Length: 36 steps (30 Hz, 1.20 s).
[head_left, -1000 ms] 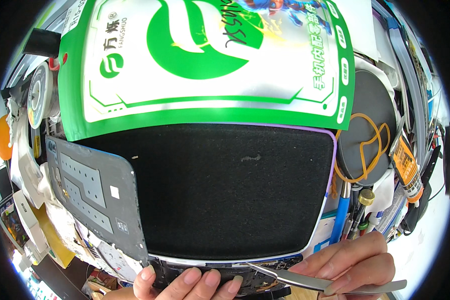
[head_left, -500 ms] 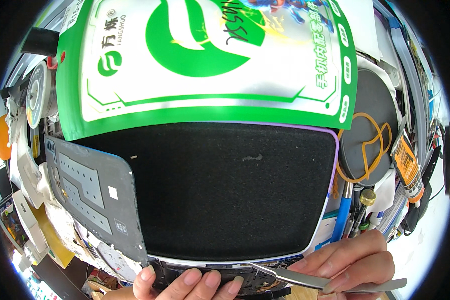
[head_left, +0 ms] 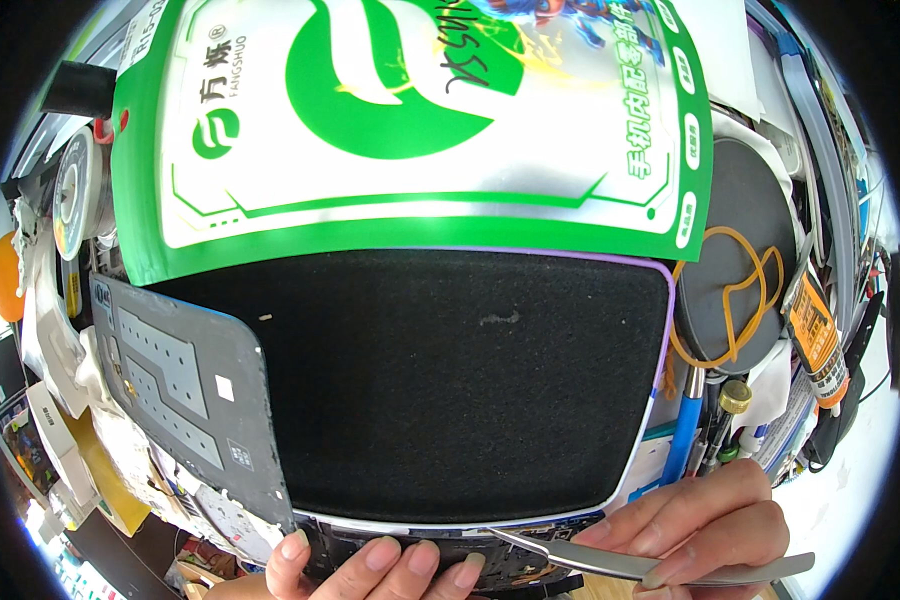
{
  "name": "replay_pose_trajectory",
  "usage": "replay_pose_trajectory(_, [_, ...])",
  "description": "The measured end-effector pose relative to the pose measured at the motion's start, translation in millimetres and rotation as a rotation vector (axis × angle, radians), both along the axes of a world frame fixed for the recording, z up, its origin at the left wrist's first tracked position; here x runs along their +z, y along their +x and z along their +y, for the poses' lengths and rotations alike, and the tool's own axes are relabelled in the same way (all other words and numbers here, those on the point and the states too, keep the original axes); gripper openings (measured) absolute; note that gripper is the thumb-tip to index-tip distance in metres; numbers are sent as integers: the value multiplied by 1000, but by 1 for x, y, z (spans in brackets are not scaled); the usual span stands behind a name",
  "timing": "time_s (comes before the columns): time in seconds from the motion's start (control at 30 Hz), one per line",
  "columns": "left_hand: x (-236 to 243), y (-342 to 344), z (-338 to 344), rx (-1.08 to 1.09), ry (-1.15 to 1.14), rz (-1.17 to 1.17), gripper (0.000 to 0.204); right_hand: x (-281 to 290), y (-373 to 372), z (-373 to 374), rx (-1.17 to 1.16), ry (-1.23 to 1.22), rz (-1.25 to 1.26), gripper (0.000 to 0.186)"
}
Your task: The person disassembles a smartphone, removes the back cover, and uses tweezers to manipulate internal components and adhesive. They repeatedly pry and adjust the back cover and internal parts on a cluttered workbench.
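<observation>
My left hand [head_left: 370, 575] grips an opened phone [head_left: 535, 562] at the lower edge of the view, with its dark inner parts showing. The thumb sits at its left side and the fingers lie over its near part. Between the fingers and thumb of my right hand [head_left: 715, 520] is a pair of silver tweezers [head_left: 610, 562], slanting left. Their fine tips reach the phone's far edge, next to the black mat; whether they touch a part I cannot tell. A loose dark phone back cover [head_left: 190, 380] rests at the mat's left side.
A black fabric mat [head_left: 450, 390] with a pale rim fills the middle. Beyond it lies a green and white packet [head_left: 420, 225]. At right are a round black pad [head_left: 740, 190], an orange rubber band [head_left: 735, 300], an orange tube [head_left: 818, 340] and a blue-handled tool [head_left: 682, 440]. A wire spool [head_left: 78, 195] stands left.
The tweezer tips have shifted slightly left along the phone's far edge. Both hands keep nearly the same place and grip.
</observation>
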State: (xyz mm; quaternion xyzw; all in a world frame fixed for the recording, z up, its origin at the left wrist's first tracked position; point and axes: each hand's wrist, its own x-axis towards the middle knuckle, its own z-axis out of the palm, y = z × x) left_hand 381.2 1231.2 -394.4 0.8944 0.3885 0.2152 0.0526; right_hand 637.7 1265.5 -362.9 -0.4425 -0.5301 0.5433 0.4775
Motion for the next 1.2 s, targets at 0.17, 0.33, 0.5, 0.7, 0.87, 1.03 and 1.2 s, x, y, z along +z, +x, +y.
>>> replay_pose_trajectory(0.17, [0,0,0,4,-7,-3,48,-2,0,1,3,3,12,19])
replay_pose_trajectory(0.33, [0,1,-1,9,-4,-5,48,-1,1,1,11,8,-7,18])
replay_pose_trajectory(0.5, [0,0,-1,9,1,-4,48,2,-1,0,-23,-20,8,17])
replay_pose_trajectory(0.7, [1,0,-1,5,-4,5,47,3,-4,-1,-46,-40,9,16])
replay_pose_trajectory(0.87, [0,-1,-1,3,-2,8,47,2,-4,-2,-56,-39,27,16])
replay_pose_trajectory(1.03, [0,1,-1,13,3,-11,47,2,-3,0,-42,-44,10,16])
replay_pose_trajectory(1.2, [2,4,1,38,-19,-51,46,6,-8,-1,-88,-39,10,14])
